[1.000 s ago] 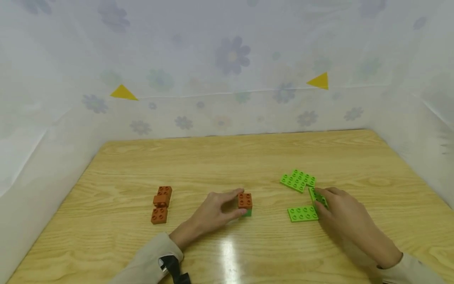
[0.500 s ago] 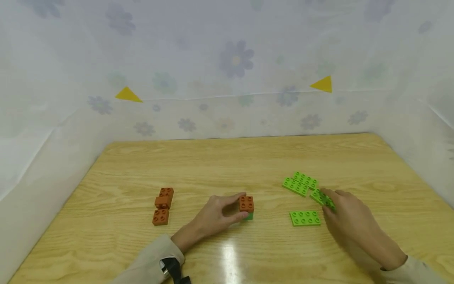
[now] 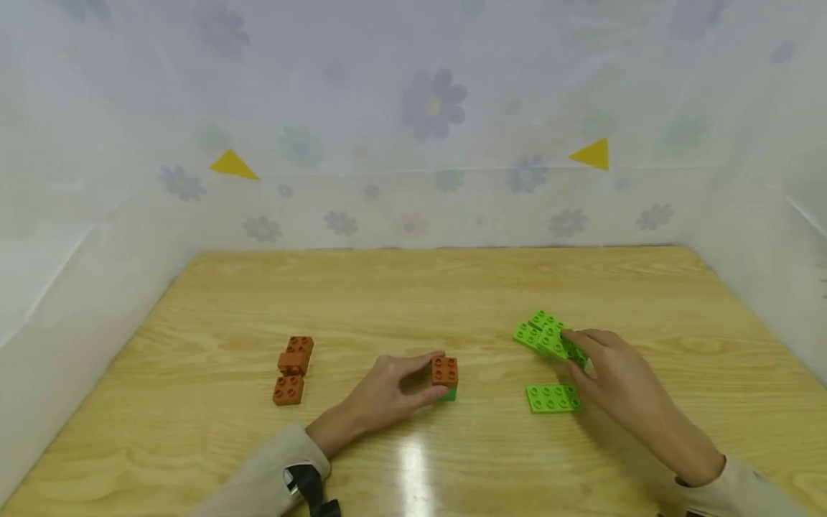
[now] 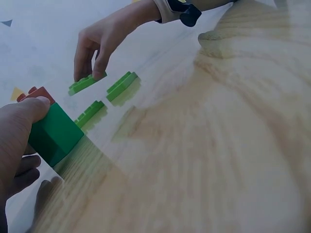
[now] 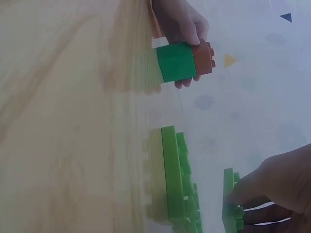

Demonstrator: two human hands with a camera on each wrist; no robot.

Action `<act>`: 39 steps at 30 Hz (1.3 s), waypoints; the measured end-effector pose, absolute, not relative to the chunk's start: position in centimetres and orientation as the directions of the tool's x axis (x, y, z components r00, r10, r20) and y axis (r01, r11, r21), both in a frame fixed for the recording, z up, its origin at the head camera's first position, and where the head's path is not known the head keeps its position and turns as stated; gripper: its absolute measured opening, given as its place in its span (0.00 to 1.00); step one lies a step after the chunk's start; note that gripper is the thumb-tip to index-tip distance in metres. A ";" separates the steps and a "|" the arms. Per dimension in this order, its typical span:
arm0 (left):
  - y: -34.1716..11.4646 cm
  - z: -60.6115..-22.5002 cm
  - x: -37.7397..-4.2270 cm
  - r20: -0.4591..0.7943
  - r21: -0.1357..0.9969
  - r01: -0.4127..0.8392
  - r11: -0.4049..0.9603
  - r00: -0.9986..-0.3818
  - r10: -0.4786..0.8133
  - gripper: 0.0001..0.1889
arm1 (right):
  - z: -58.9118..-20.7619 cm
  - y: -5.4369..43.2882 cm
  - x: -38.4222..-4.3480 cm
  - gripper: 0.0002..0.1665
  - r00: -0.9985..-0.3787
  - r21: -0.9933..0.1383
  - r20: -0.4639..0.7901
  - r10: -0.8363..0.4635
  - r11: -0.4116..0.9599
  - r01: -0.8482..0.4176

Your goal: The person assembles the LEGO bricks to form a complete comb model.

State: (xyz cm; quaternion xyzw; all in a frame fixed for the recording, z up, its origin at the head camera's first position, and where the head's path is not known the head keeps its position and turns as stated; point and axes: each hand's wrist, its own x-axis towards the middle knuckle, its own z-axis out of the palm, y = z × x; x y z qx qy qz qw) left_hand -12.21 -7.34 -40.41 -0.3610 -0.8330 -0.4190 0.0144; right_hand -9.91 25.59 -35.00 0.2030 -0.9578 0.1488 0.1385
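Observation:
My left hand (image 3: 390,395) pinches a stack of two toy building bricks between thumb and fingers. The upper one is a red-brown brick (image 3: 444,371); below it is a taller dark green brick (image 4: 56,136), mostly hidden by the upper one in the head view. My right hand (image 3: 623,391) holds a lime green studded plate (image 3: 553,341) by its right end, lifted off the table and slightly tilted. Behind and partly under it, in the head view, lie lime green plates (image 3: 526,334) side by side. A separate lime green plate (image 3: 552,399) lies flat nearer the front.
Several red-brown bricks (image 3: 288,390) stand in a row at the left of the wooden table (image 3: 362,301), one of them resting across its neighbours. A pale flowered cloth (image 3: 362,100) with two yellow triangles (image 3: 591,154) rises behind the table and along its sides.
My right hand has turned the lime green plate, raised it off the table and moved it left towards the back plates. My left hand keeps its grip on the brick stack.

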 end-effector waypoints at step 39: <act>-6.4 -43.9 -11.3 0.430 0.684 0.671 0.285 -0.687 0.586 0.24 | -37.2 21.2 -8.7 0.34 -0.585 -0.207 0.617 -0.526 0.608 -0.766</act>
